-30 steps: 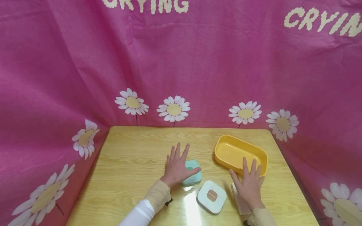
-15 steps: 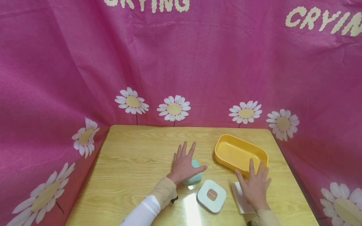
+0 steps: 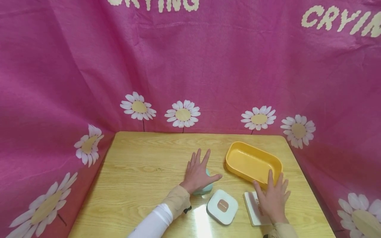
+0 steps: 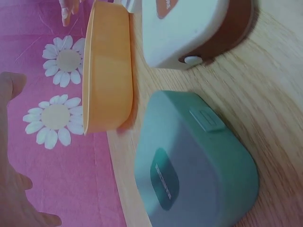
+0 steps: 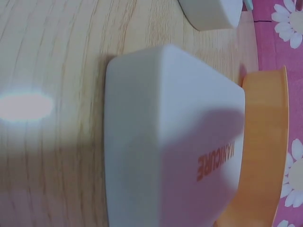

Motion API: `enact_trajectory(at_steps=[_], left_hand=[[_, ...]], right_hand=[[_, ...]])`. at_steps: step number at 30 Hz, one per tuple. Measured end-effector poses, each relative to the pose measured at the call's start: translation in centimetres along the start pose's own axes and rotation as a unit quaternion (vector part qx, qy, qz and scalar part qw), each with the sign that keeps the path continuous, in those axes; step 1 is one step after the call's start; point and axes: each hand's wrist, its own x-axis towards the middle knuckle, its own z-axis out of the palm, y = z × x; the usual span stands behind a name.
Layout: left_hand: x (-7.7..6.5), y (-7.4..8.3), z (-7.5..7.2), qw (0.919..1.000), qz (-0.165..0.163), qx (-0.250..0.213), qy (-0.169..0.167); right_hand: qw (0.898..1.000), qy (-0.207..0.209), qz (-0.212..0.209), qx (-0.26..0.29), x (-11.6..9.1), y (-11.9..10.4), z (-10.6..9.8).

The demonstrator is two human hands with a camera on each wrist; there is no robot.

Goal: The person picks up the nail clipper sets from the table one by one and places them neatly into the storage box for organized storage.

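My left hand (image 3: pixel 197 177) hovers above a teal square case (image 4: pixel 189 165) with a darker label and a small latch, its fingers spread and holding nothing. Most of that case is hidden by the hand in the head view. Over a white box (image 5: pixel 199 132) printed "MANICURE" hangs my right hand (image 3: pixel 273 200), fingers spread as well, its tips near the rim of a yellow tray (image 3: pixel 238 170). Between the hands lies a white square case (image 3: pixel 226 215) with a brown label; the left wrist view shows its brown lower side and a white button.
Everything stands on a wooden table (image 3: pixel 143 165). A pink cloth (image 3: pixel 190 66) printed with daisies and letters hangs behind the table and along both sides. Light glares off the tabletop near the front.
Both hands have drifted to the right, fingers still spread. The left one covers more of the teal case; more of the white box shows beside the right one. The objects have stayed put.
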Motion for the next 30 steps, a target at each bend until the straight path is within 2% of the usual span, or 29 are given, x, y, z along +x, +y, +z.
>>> enact_trajectory(at_steps=[10, 16, 22, 30], left_hand=[[1.2, 1.0, 1.2, 0.9994, 0.004, -0.034, 0.001], [1.8, 1.4, 2.0, 0.9996, -0.008, -0.027, -0.007], [2.3, 1.9, 2.1, 0.9995, -0.018, -0.02, -0.014], [2.9, 2.2, 2.5, 0.9993, -0.018, -0.026, -0.021]], right_hand=[[1.0, 0.0, 0.005, 0.016, 0.3, 1.3, 0.1], [1.0, 0.003, 0.017, 0.01, 0.5, 1.6, 0.0], [0.999, 0.011, 0.029, 0.011, 0.9, 2.0, -0.1], [0.999, 0.022, 0.03, 0.026, 1.3, 2.4, -0.1]])
